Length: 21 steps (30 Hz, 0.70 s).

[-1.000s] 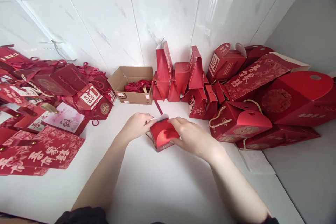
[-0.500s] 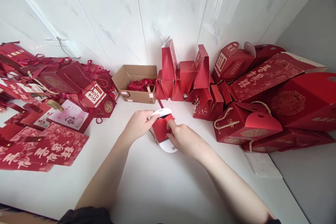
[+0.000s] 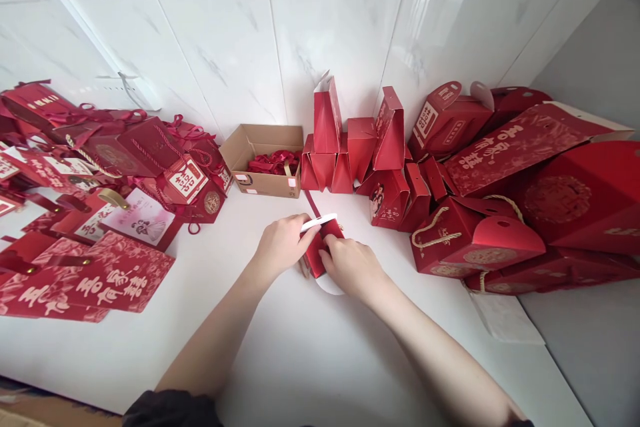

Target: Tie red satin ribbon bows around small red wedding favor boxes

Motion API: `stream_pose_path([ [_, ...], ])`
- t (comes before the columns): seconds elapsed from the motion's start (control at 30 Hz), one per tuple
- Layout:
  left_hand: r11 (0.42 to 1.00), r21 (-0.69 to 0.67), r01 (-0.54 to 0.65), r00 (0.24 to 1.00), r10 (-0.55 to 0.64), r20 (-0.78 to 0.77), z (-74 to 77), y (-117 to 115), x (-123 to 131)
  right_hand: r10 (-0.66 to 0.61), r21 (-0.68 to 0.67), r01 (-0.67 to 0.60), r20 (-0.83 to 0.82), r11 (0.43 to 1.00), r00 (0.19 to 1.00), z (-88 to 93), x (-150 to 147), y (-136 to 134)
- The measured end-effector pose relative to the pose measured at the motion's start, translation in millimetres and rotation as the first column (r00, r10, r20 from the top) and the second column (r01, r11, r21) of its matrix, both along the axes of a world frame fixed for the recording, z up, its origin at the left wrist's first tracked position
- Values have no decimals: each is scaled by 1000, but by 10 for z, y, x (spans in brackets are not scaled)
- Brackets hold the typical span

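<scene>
A small red gift box [image 3: 315, 260] stands on the white table with its top flaps apart. My left hand [image 3: 281, 245] pinches its far flap, whose pale inner face [image 3: 320, 221] shows as a thin white strip. My right hand [image 3: 354, 268] is at the box's right side, fingers curled at the top opening, with the thumb and fingertips partly hidden. Under my right hand the rounded near flap [image 3: 329, 285] lies out toward me. A dark red ribbon [image 3: 311, 204] runs from behind the box toward the back.
A cardboard box [image 3: 267, 183] with red ribbons stands against the tiled wall. Small red boxes [image 3: 327, 117] are stacked right of it. Larger red gift boxes [image 3: 475, 240] crowd the right side. Red bags [image 3: 117, 273] and ribboned boxes [image 3: 187, 180] fill the left.
The far flap has tilted up, its white face now nearly edge-on. My left hand has moved slightly right with it, and my right hand has shifted a little right at the opening.
</scene>
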<state>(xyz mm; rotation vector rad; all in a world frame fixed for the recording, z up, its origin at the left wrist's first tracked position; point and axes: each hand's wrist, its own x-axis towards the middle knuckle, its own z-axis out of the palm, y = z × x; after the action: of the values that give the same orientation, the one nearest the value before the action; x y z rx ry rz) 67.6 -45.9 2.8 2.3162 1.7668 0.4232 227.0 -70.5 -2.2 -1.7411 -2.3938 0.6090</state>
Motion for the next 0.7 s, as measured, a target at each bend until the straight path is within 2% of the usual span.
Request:
stream_pose_path([
  [0.1,996,-78,31,992,-21,125,-15,40,-60,67,87,-57,-114,995,991,61,73,-2],
  [0.17,984,-174,40,970,3,243,-22,63,-109,160,134,-135,-201,982,967,99,106,-24],
  [0.27,939,-332,91,935,34,353,-4,85,-185,362,163,-327,-292,931,885,133,113,-72],
  [0.37,897,-390,208,922,-48,383,67,87,-239,472,140,-452,-323,881,820,143,99,-105],
  [0.43,881,-396,260,915,-93,392,127,75,-250,429,83,-424,-293,902,854,146,96,-117],
  [0.53,878,-397,266,919,-107,380,189,31,-231,304,4,-306,-129,952,944,132,88,-136],
  [0.7,900,-368,234,941,-114,319,137,-47,-158,137,52,-146,148,988,979,41,21,-158],
])
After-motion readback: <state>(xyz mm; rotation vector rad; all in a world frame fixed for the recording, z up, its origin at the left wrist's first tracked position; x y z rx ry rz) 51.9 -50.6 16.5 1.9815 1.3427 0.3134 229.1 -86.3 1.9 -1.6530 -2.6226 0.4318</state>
